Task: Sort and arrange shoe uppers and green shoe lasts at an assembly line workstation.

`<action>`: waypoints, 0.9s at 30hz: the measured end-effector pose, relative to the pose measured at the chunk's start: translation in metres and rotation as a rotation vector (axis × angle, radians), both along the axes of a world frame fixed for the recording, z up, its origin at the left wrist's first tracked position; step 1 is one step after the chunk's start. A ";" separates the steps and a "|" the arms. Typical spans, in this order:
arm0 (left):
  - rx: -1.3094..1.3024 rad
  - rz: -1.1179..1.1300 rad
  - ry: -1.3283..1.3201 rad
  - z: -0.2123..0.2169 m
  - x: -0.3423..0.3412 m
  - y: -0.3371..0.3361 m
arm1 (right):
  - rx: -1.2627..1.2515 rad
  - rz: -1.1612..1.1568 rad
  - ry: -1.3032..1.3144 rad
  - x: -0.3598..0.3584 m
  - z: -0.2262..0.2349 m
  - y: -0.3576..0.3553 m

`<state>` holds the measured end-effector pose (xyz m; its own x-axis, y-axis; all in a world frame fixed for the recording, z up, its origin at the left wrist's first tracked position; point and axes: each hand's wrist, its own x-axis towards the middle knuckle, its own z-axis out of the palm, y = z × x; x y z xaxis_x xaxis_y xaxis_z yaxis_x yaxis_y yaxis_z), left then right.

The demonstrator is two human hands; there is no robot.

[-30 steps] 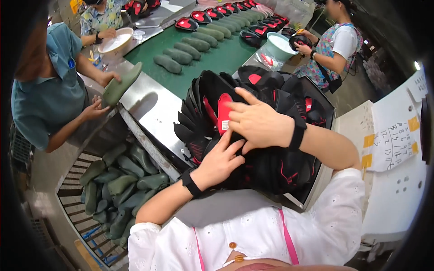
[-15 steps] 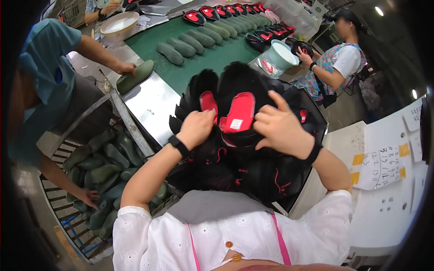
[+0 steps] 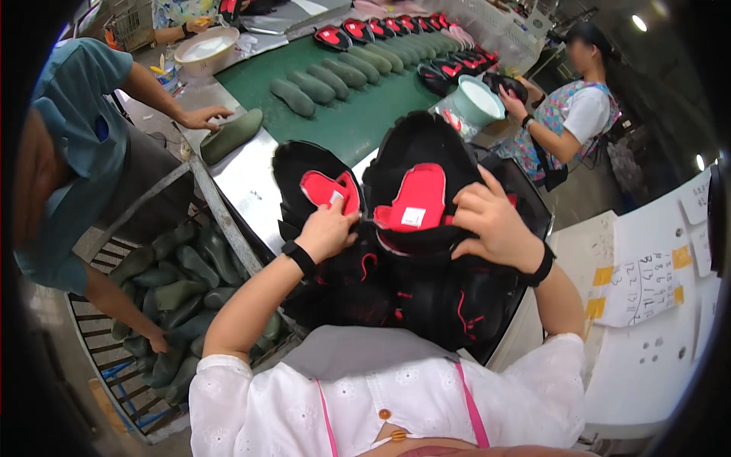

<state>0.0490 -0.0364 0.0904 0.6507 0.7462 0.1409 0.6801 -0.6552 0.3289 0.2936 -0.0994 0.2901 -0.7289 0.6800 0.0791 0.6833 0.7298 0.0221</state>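
Two black shoe uppers with red linings stand open side by side in front of me, a white label inside each. My left hand point(image 3: 327, 231) is closed on the near edge of the left shoe upper point(image 3: 293, 164), fingertips at its red lining. At the right side of the larger right shoe upper point(image 3: 394, 152), my right hand point(image 3: 496, 225) grips the edge, thumb low and one finger stretched along the side. Its far end points away from me. Beneath both lies a pile of black uppers point(image 3: 434, 297) with red laces or trim; my hands and the two uppers partly cover it.
A green table point(image 3: 255, 80) holds rows of green shoe lasts point(image 3: 327, 82) and red-lined uppers point(image 3: 358, 30). On the left, a co-worker's hand is beside a last point(image 3: 232, 135); another reaches into a crate of lasts point(image 3: 194, 263). A basin point(image 3: 480, 99) and another worker are at right.
The left upper has swung leftward and turned, showing more of its red lining. My right hand and its upper have shifted slightly right. The co-worker's hand has lifted off the last.
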 end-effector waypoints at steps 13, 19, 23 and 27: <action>-0.574 0.045 -0.904 0.083 -0.034 -0.059 | 0.027 -0.187 0.213 0.043 0.040 -0.028; -0.743 0.237 -1.079 0.030 -0.015 -0.049 | -0.105 -0.191 0.164 0.049 0.006 -0.004; -0.797 0.284 -1.344 0.027 -0.008 -0.063 | -0.268 -0.241 0.303 0.057 -0.008 0.013; -0.809 0.189 -1.320 0.037 -0.011 -0.059 | -0.371 -0.273 0.467 0.056 -0.014 0.018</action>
<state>0.0376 -0.0959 0.1278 0.2860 0.9569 0.0510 -0.3155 0.0438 0.9479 0.3494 -0.0813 0.2762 -0.4718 0.8789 0.0698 0.7218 0.4305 -0.5419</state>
